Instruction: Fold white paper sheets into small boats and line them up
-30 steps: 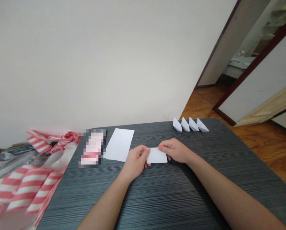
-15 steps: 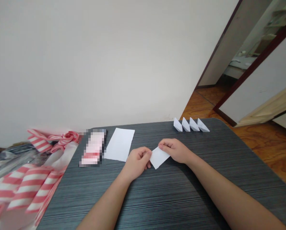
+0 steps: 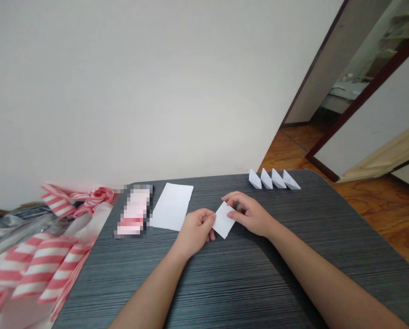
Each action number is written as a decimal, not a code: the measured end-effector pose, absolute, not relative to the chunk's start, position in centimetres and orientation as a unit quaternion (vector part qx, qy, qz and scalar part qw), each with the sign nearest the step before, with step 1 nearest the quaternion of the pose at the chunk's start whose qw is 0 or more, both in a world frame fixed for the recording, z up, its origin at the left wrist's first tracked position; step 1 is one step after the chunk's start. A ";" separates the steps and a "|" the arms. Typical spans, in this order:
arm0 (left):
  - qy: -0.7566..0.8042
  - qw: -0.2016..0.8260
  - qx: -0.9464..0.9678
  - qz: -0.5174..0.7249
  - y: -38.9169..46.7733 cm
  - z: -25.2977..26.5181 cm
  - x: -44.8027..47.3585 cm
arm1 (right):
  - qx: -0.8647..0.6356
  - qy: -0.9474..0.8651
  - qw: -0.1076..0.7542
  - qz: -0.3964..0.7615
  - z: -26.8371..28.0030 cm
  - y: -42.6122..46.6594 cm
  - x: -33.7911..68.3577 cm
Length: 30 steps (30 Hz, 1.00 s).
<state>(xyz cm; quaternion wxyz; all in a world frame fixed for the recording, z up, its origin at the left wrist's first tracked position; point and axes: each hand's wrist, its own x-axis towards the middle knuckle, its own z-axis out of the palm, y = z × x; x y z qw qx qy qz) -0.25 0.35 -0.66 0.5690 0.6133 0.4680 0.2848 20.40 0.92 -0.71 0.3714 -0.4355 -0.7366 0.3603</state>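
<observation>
Paper (image 3: 223,224), small and white, lies between the hands over the worktop (image 3: 207,288); left hand (image 3: 195,232) pinches its left corner in closed fingers; right hand (image 3: 250,214) has parted fingers, thumb overlapping the right side.

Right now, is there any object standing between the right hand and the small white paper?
Nothing visible: the thumb of the right hand lies over the edge of the small white paper. The larger white sheet lies to the left, the four folded papers farther back.
</observation>
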 end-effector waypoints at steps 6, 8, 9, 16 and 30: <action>0.465 0.591 0.576 0.321 0.6 -0.8 -0.3 | -0.360 -0.842 0.306 0.260 0.7 0.2 20.1; 0.463 0.590 0.578 0.323 0.6 -0.9 -0.4 | -0.358 -0.849 0.295 0.255 0.8 -0.1 19.8; 0.463 0.588 0.580 0.323 0.6 -0.9 -0.4 | -0.357 -0.850 0.294 0.253 0.8 -0.2 19.6; 0.460 0.579 0.598 0.308 0.6 -0.9 -0.4 | -0.358 -0.851 0.318 0.214 0.6 -0.1 19.4; 0.454 0.598 0.576 0.322 0.7 -1.0 -0.6 | -0.323 -0.869 0.318 0.196 0.7 0.1 19.5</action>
